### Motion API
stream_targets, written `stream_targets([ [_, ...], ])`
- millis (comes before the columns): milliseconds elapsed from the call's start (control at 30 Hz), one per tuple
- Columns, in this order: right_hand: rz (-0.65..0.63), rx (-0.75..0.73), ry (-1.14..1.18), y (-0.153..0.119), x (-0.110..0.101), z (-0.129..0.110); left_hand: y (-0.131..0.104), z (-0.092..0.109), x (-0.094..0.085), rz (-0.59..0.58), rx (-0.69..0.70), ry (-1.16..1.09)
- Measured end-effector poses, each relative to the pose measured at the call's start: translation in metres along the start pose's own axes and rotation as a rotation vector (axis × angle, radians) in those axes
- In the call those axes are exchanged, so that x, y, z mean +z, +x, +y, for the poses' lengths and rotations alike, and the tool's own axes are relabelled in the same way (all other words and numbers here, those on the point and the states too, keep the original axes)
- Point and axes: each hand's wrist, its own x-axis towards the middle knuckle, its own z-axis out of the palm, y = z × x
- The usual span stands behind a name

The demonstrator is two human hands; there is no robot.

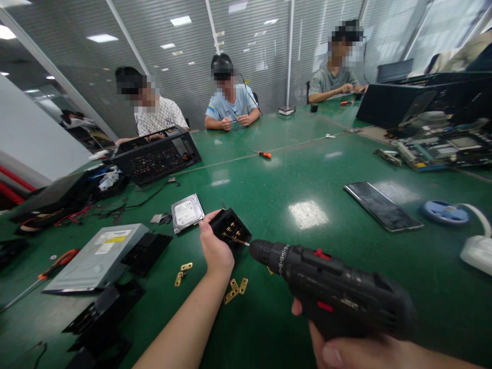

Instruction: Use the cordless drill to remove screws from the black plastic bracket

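My left hand grips a small black box-shaped part with brass-coloured pieces inside, tilted so its open side faces me. In my right hand is a black cordless drill, held by its handle. The drill's thin bit reaches into the black part; whether it meets a screw is too small to tell. Several small brass plates with holes lie on the green table just below my left wrist, and further brass plates lie left of my forearm. A hard drive rests beyond my left hand.
A silver optical drive, a long screwdriver and black plastic parts lie at left. A computer case stands beyond. To the right are a phone, a blue disc and circuit boards. Three people sit opposite.
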Motion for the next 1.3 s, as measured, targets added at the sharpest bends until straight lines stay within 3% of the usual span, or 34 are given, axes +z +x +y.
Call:
stream_targets([
  [167, 0.096, -0.028, -0.094, 0.001, -0.012, 0.01, 0.006, -0.002, -0.002, -0.103, -0.108, -0.005],
  [333, 0.117, -0.071, -0.418, -0.007, -0.037, 0.02, 0.007, -0.001, 0.002, -0.191, -0.268, -0.069],
  [467, 0.114, -0.186, -0.656, -0.003, -0.054, 0.005, 0.013, -0.003, -0.005, -0.288, -0.388, -0.062],
  [567, 0.079, -0.222, -0.67, 0.005, -0.055, -0.014, 0.02, -0.004, -0.009, -0.379, -0.441, -0.027],
  [733, 0.016, -0.266, -0.625, 0.016, -0.053, -0.024, 0.028, -0.004, -0.009, -0.326, -0.503, 0.001],
  [833, 0.019, -0.255, -0.643, 0.019, -0.046, -0.024, 0.029, -0.004, -0.009, -0.363, -0.448, 0.013],
  [967, 0.055, -0.203, -0.719, 0.021, -0.023, -0.033, 0.032, -0.009, -0.011, -0.318, -0.318, 0.017],
  [1133, 0.014, -0.09, -0.695, 0.028, 0.011, -0.044, 0.042, -0.013, -0.012, -0.214, -0.411, -0.054],
  [1300, 0.081, -0.105, -0.565, 0.039, 0.015, -0.033, 0.046, -0.011, -0.012, -0.179, -0.343, -0.051],
])
